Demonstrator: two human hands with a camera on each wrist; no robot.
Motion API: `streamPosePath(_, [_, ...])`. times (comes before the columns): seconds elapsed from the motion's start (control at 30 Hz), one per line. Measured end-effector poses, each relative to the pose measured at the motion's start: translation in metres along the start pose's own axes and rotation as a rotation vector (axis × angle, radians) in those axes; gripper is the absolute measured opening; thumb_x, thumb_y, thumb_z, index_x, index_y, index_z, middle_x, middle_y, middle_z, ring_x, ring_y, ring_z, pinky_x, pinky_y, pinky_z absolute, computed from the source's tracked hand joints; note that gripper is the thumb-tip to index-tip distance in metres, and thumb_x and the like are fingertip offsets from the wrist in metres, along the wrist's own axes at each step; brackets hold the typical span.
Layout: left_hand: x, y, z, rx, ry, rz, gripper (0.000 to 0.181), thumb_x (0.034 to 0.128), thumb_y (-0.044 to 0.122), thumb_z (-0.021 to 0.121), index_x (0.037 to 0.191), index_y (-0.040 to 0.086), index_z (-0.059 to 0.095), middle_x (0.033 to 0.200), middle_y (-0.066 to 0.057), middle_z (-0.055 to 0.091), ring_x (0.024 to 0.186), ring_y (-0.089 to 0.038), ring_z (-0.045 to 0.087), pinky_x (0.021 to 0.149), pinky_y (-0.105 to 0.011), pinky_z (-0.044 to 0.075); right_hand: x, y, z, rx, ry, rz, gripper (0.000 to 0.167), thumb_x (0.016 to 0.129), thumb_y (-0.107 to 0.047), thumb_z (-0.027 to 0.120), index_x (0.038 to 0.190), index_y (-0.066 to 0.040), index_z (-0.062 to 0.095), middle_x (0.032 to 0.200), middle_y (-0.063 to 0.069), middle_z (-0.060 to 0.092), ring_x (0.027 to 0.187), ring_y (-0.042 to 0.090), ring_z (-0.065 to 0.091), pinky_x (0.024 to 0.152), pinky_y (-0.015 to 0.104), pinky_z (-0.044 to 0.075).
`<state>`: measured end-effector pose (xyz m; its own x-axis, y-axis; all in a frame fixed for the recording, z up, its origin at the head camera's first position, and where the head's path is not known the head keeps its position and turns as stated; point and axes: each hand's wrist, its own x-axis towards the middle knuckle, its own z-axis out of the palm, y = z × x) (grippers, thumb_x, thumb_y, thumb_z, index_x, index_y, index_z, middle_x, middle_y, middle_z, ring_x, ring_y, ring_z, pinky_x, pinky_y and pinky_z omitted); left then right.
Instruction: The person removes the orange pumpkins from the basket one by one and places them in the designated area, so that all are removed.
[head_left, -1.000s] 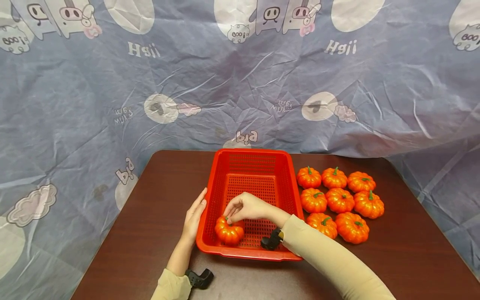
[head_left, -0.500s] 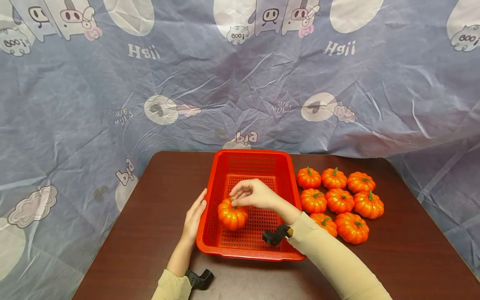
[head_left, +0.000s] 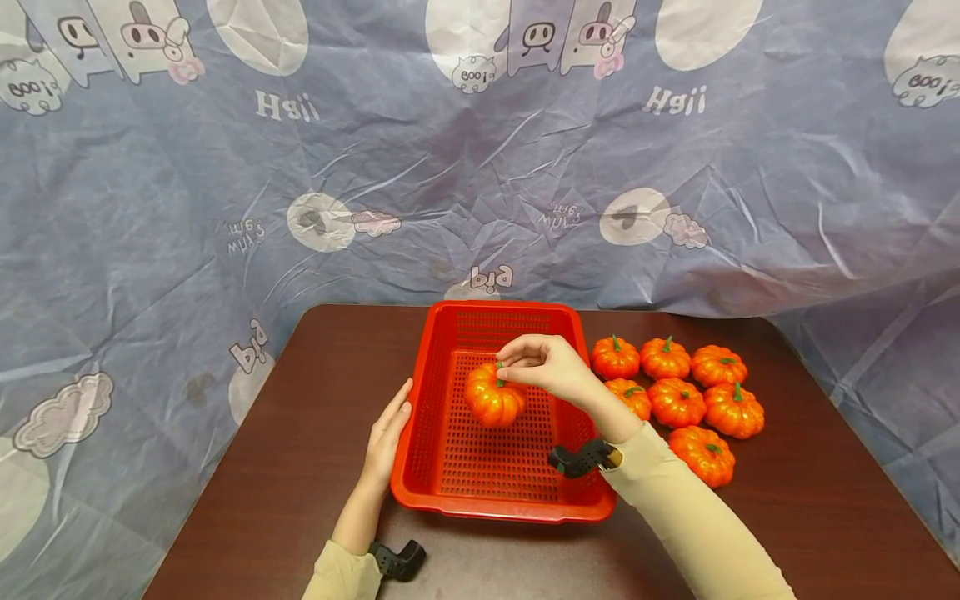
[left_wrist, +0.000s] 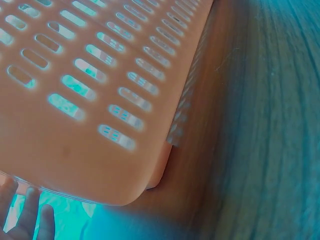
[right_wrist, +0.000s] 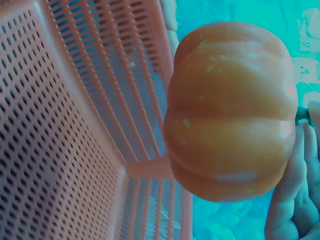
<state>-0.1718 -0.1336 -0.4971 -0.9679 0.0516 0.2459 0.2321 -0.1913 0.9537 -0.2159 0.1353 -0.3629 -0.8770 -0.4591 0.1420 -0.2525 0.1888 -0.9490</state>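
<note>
My right hand (head_left: 551,365) pinches the green stem of a small orange pumpkin (head_left: 495,398), which hangs over the red plastic basket (head_left: 502,507). In the right wrist view the pumpkin (right_wrist: 230,115) fills the middle, its stem between the thumb and fingers (right_wrist: 290,200), and the basket's slotted wall (right_wrist: 115,60) lies beside it. My left hand (head_left: 385,437) rests with straight fingers against the basket's left outer side. The left wrist view shows the basket's slotted side (left_wrist: 60,130) close up, with fingertips (left_wrist: 30,215) at its lower left rim.
Several more orange pumpkins (head_left: 677,402) sit in loose rows on the dark brown table (head_left: 300,400), right of the basket. My right forearm hides part of that group. A patterned grey-blue cloth (head_left: 450,167) hangs behind the table.
My right hand has lifted the pumpkin by its stem from the basket's near left corner, up and to the right. The left hand has stayed at the basket's side.
</note>
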Motion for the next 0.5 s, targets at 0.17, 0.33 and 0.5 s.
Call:
streamPosePath(0.17, [0.000, 0.000, 0.000, -0.011, -0.004, 0.003, 0.045, 0.1020, 0.020, 0.039, 0.145, 0.007, 0.035, 0.149, -0.007, 0.033, 0.132, -0.015, 0.034, 0.103, -0.019, 0.032, -0.013, -0.003, -0.020, 0.015, 0.084, -0.026, 0.027, 0.079, -0.006, 0.074, 0.102, 0.004, 0.065, 0.092, 0.010, 0.068, 0.079, 0.019, 0.067, 0.073, 0.029, 0.054])
streamPosePath(0.33, [0.000, -0.001, 0.000, -0.020, -0.015, 0.005, 0.046, 0.1024, 0.019, 0.038, 0.146, 0.006, 0.033, 0.149, -0.007, 0.032, 0.133, -0.018, 0.033, 0.103, -0.020, 0.032, -0.029, -0.003, -0.040, 0.052, 0.166, -0.055, 0.021, 0.080, -0.001, 0.071, 0.100, -0.004, 0.065, 0.090, 0.003, 0.068, 0.081, 0.014, 0.066, 0.072, 0.026, 0.054])
streamPosePath(0.5, [0.000, -0.001, 0.001, -0.037, -0.012, -0.006, 0.046, 0.1025, 0.020, 0.038, 0.146, 0.006, 0.033, 0.149, -0.007, 0.032, 0.132, -0.018, 0.033, 0.102, -0.020, 0.034, -0.046, -0.003, -0.059, 0.056, 0.245, -0.074, 0.019, 0.082, 0.000, 0.070, 0.097, -0.012, 0.068, 0.089, -0.003, 0.069, 0.081, 0.012, 0.067, 0.067, 0.024, 0.054])
